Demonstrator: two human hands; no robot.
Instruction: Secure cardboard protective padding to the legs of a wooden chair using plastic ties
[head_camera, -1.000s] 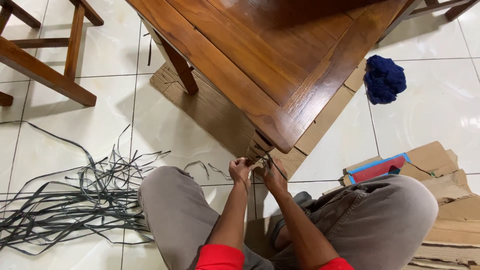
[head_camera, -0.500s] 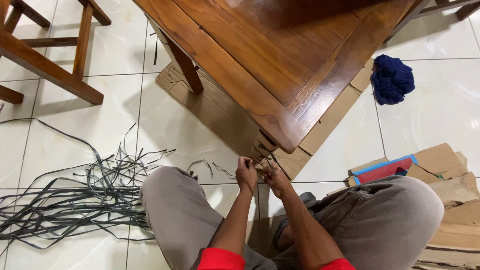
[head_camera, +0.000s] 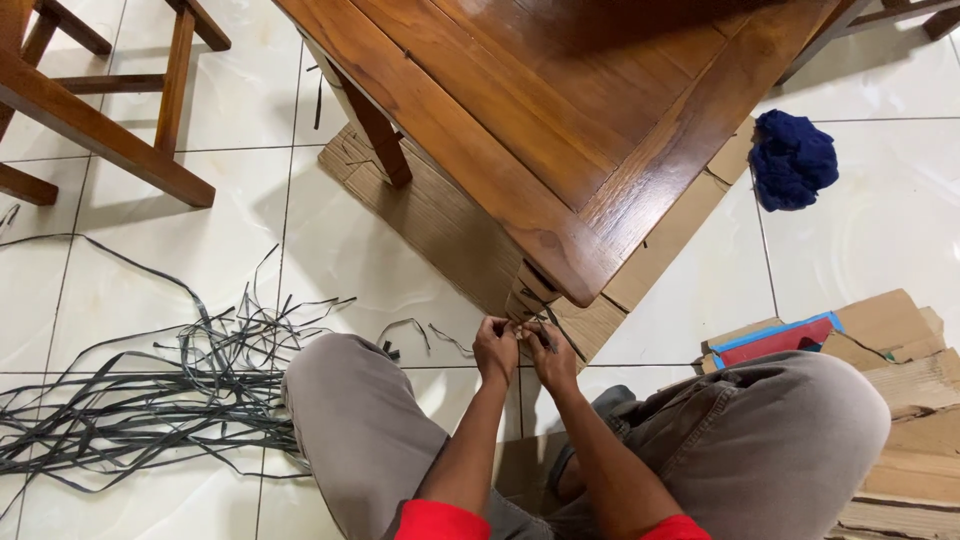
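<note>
In the head view, the left hand (head_camera: 495, 347) and the right hand (head_camera: 549, 352) are seen close together, just below the corner of the wooden surface (head_camera: 560, 150). Both are closed around a thin dark strip (head_camera: 521, 327), pinched between the fingertips. The strip runs across between them, equally near both hands. A pile of dark strips (head_camera: 150, 400) lies on the floor, well apart to the left.

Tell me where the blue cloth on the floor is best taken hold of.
Take the blue cloth by pinching its bunched top folds, coming straight down from above. It lies crumpled in a soft heap on the white tile floor, clear of the wooden table, so no edge needs lifting first.
</note>
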